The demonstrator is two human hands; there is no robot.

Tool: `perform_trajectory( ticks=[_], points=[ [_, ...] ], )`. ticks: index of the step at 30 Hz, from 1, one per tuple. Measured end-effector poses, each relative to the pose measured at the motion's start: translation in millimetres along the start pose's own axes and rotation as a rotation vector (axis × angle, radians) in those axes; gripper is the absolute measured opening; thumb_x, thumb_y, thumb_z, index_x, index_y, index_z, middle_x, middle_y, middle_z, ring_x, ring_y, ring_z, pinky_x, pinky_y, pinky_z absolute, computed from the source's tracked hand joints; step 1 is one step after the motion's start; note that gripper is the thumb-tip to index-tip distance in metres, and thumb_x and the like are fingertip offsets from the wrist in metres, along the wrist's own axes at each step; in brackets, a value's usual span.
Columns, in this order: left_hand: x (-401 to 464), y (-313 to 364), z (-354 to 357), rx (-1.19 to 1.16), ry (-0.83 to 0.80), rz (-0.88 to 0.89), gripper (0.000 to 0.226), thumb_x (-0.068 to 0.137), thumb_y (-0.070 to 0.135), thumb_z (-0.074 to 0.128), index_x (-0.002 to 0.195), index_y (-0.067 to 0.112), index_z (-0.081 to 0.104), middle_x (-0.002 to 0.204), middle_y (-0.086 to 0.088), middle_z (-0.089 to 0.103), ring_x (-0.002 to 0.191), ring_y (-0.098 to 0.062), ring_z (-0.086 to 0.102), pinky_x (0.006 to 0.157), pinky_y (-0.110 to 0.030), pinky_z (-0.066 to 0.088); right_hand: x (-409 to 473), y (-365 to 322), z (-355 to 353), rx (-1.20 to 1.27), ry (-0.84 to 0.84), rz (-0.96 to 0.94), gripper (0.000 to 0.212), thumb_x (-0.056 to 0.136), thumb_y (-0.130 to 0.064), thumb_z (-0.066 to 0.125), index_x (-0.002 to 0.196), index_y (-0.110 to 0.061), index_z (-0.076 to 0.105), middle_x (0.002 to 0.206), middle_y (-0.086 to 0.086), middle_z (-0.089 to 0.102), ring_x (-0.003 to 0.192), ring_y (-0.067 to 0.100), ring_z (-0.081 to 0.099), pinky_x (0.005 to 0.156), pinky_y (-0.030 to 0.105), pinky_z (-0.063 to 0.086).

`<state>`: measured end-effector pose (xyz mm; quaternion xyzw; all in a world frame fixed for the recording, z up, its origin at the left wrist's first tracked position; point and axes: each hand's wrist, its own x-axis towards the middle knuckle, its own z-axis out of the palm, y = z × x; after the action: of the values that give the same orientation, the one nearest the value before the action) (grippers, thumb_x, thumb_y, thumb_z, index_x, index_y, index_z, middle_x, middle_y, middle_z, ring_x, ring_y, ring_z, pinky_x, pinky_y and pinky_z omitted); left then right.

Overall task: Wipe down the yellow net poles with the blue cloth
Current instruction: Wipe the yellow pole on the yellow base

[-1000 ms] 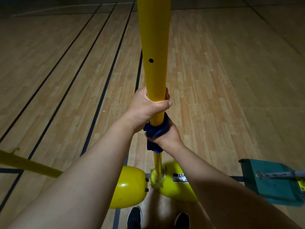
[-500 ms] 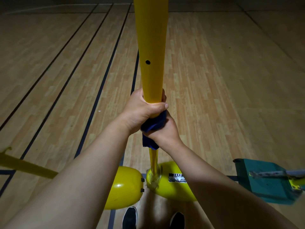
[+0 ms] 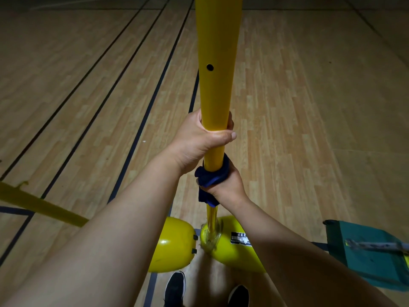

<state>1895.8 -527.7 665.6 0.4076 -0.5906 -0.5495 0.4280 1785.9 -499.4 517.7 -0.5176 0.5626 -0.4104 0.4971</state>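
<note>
1. Nearest the camera, two black shoes point(image 3: 174, 289) with a soft matte upper stand on the floor, toes pointing toward the pole's foot.
2. Just beyond them sits the yellow base point(image 3: 174, 244): two rounded, glossy, barrel-like lobes that catch a small highlight. The right lobe carries a dark rectangular label with print too small to read.
3. To the right lies a green box-shaped object point(image 3: 363, 253), flat-sided and dull, with a scuffed grey metal bar resting across its top.
4. To the left, a second yellow pole point(image 3: 39, 204) runs slantwise across the floor, slim and straight, with a small hooked stub near its far end.
5. The upright yellow pole point(image 3: 215, 89) rises from between the lobes. It is a smooth round tube with a satin sheen, thin at the bottom and stepping to a wider sleeve higher up, pierced by one small round hole.
6. The right hand point(image 3: 225, 185) grips the blue cloth point(image 3: 211, 178), a dark, soft, bunched fabric wrapped round the thin section of the pole, a loose end hanging below the fist.
7. The left hand point(image 3: 199, 140) is clenched round the bare pole just above the cloth, thumb laid across the front at the sleeve's lower edge.
8. Farthest lies the wooden floor point(image 3: 298, 107), pale narrow planks with visible grain, crossed by thin dark painted lines.
</note>
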Motion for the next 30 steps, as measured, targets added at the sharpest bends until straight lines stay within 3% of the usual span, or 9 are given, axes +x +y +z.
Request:
perform_trajectory(
  ticks=[5, 8, 11, 14, 16, 18, 24, 30],
  points=[
    [-2, 0, 0, -0.005, -0.007, -0.004, 0.027, 0.07, 0.014, 0.082, 0.089, 0.018, 0.062, 0.081, 0.007, 0.067, 0.082, -0.013, 0.065, 0.077, -0.029, 0.054, -6, -8, -1, 0.15, 0.05, 0.083, 0.057, 0.06, -0.004, 0.089, 0.106, -0.023, 0.06, 0.102, 0.009, 0.068, 0.097, 0.035, 0.068, 0.079, 0.048, 0.062],
    [-2, 0, 2, -0.003, 0.003, -0.01, 0.028, 0.069, 0.014, 0.082, 0.088, 0.017, 0.062, 0.081, 0.006, 0.067, 0.081, -0.013, 0.065, 0.075, -0.03, 0.054, -7, -17, -8, 0.04, 0.017, -0.012, 0.057, 0.066, -0.007, 0.09, 0.112, -0.027, 0.064, 0.104, -0.006, 0.072, 0.097, 0.013, 0.071, 0.083, 0.032, 0.06],
    [-3, 1, 2, -0.015, -0.014, -0.005, 0.025, 0.071, 0.011, 0.081, 0.086, 0.013, 0.061, 0.08, 0.002, 0.065, 0.079, -0.015, 0.063, 0.073, -0.031, 0.052, -10, -30, -9, 0.104, 0.053, -0.028, 0.063, 0.062, -0.012, 0.093, 0.112, -0.031, 0.059, 0.104, -0.006, 0.072, 0.098, 0.011, 0.07, 0.085, 0.033, 0.061],
    [-5, 1, 2, -0.014, -0.017, -0.001, 0.025, 0.071, 0.01, 0.08, 0.088, 0.009, 0.062, 0.08, 0.0, 0.065, 0.079, -0.017, 0.063, 0.073, -0.031, 0.052, -11, -35, -7, 0.083, 0.076, -0.052, 0.065, 0.062, -0.012, 0.093, 0.112, -0.033, 0.057, 0.103, -0.007, 0.07, 0.095, 0.004, 0.067, 0.08, 0.024, 0.059],
    [-7, 0, 3, -0.008, 0.009, -0.003, 0.027, 0.071, 0.011, 0.081, 0.09, 0.007, 0.062, 0.081, 0.0, 0.066, 0.08, -0.017, 0.064, 0.074, -0.029, 0.053, -8, -34, -7, 0.113, 0.042, -0.056, 0.064, 0.065, -0.003, 0.091, 0.11, -0.031, 0.056, 0.103, -0.004, 0.068, 0.089, -0.002, 0.067, 0.07, 0.013, 0.055],
    [-6, -1, 5, 0.011, 0.044, -0.002, 0.028, 0.071, 0.013, 0.081, 0.091, 0.006, 0.061, 0.082, -0.004, 0.066, 0.08, -0.02, 0.066, 0.075, -0.031, 0.054, -4, -26, -10, 0.11, -0.006, -0.057, 0.06, 0.069, 0.009, 0.085, 0.109, -0.025, 0.056, 0.101, -0.002, 0.067, 0.083, -0.003, 0.069, 0.065, 0.01, 0.053],
    [-6, -17, 12, 0.088, 0.106, -0.025, 0.024, 0.07, 0.01, 0.078, 0.088, 0.007, 0.062, 0.083, -0.007, 0.067, 0.082, -0.024, 0.066, 0.082, -0.047, 0.057, -5, 1, -14, 0.032, -0.057, -0.055, 0.062, 0.07, 0.003, 0.088, 0.117, -0.028, 0.062, 0.104, -0.012, 0.07, 0.09, -0.004, 0.067, 0.078, 0.015, 0.054],
    [-4, -25, 16, 0.066, 0.124, -0.019, 0.02, 0.071, 0.008, 0.076, 0.085, 0.011, 0.062, 0.079, 0.0, 0.066, 0.077, -0.018, 0.066, 0.075, -0.033, 0.057, -2, 25, -12, 0.005, -0.047, -0.026, 0.065, 0.071, 0.002, 0.086, 0.11, -0.042, 0.058, 0.101, -0.019, 0.067, 0.085, -0.015, 0.063, 0.071, 0.003, 0.049]
  ],
)
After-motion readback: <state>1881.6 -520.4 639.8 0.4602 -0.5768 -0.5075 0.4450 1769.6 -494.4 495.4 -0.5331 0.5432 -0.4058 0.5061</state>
